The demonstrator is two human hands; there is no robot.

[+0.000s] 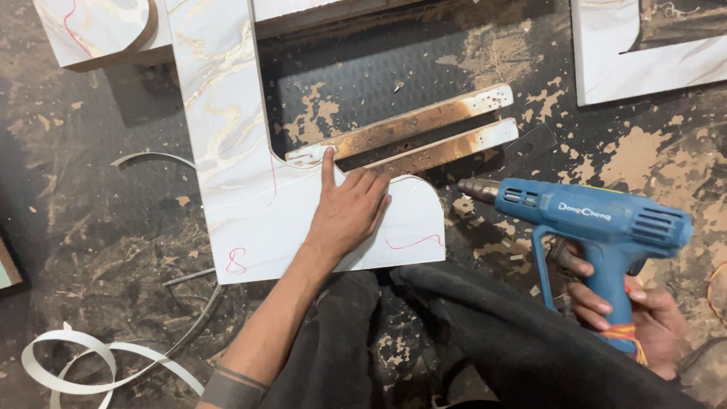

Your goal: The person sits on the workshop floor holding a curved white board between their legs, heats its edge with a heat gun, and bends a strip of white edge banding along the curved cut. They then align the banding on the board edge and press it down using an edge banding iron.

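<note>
**Heat gun in one hand, marble-look board under the other**

My left hand (350, 210) lies flat on the white marble-look board (250, 204) at the centre of the frame, palm down, fingers spread and gripping nothing; the index finger points up to the board's inner edge, where it touches the end of the upper of two rusty, white-tipped strips (413, 125). The board runs down from the top of the frame as a long arm, then widens to the right into a curved foot, with red marker lines drawn on its face. My right hand (644, 318), at the lower right, is closed around the grip of a blue heat gun (598, 220); its metal nozzle points left toward the curved end of the board, near it but not touching. The two strips lie side by side on the dark, sawdust-strewn floor (98, 227), slanting up toward the right. Loops of white edge banding (83, 363) curl at the lower left. More marble-look pieces sit at the upper left (91, 30) and upper right (644, 72) corners. My dark trousers (485, 333) fill the bottom centre.
</note>
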